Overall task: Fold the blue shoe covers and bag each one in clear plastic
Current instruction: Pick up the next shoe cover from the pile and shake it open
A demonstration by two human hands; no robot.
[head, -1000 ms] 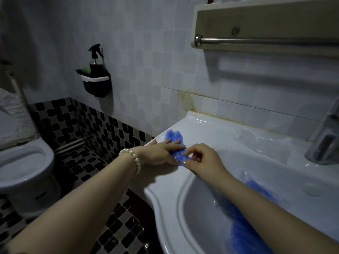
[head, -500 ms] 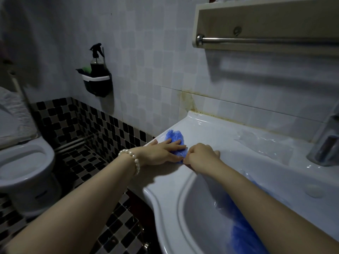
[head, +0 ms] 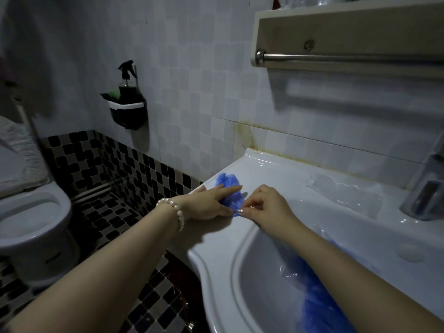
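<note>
Sink ledge [head: 264, 174]: left hand [head: 211, 203] pressed shoe cover [head: 229, 188] flat, right hand [head: 266, 207] pinched its edge; folding unfinished, bagging pending.

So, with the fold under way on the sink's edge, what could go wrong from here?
The shoe cover lies near the outer edge of the sink ledge; if the left hand pressing it lifts, it might unfold or slide to the floor. The right hand pinches only a corner, so the crease could slip. The clear bags lie apart by the faucet, a reach that may free the fold.
</note>
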